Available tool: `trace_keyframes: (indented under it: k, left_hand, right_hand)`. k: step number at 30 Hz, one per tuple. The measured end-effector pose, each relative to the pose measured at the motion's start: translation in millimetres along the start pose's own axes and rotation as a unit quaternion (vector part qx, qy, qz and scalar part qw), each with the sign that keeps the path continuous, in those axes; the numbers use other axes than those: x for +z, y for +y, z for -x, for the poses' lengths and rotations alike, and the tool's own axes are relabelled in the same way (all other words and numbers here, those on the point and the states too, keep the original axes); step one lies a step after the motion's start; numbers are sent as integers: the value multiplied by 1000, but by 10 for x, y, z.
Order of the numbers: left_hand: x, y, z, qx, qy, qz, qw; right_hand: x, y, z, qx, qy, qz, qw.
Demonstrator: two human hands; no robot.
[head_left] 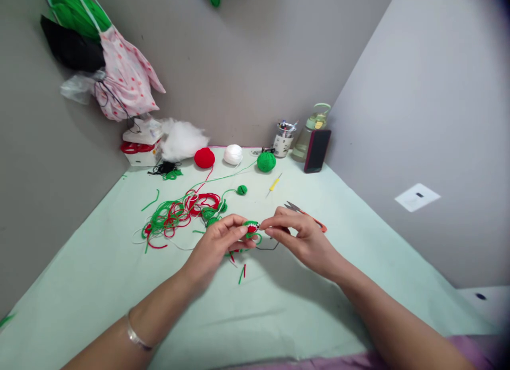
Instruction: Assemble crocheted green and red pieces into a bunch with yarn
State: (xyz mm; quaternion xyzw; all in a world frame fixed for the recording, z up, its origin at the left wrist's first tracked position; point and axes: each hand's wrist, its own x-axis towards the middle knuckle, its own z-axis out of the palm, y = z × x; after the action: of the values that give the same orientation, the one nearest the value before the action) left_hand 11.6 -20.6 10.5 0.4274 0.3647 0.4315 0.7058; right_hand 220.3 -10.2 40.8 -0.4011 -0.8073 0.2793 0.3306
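My left hand [225, 234] is closed around a small crocheted piece [252, 229] in red, white and green, held above the table. At the right edge of that piece, the thumb and forefinger of my right hand [298, 234] are pinched together. What they grip is too small to make out. Dark thread [269, 248] curves below the piece, between the hands. Just behind my right hand lie scissors [314, 219] with orange handles, partly covered. Small green crocheted pieces [209, 213] lie beyond my left hand.
Tangled yarn [171, 216] spreads at left. Red [204, 157], white [233, 154] and green yarn balls [266, 161] stand at the back, near white stuffing [183, 139]. A yellow-handled hook [274, 184], pen cup [283, 142], bottle [305, 142] and phone [317, 151] are at back right.
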Motion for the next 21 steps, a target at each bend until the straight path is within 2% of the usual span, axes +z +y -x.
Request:
trace_keyframes:
  k: [8, 15, 21]
  left_hand:
    - [23, 41, 22, -21, -43, 39, 998]
    - [41, 44, 29, -4, -39, 13, 999]
    - [30, 3, 1, 3, -4, -28, 1000]
  right_hand:
    - [-95, 66, -43, 43, -61, -102, 992]
    - [-9, 13, -45, 50, -29, -85, 995]
    - [104, 62, -6, 13, 29, 36, 999]
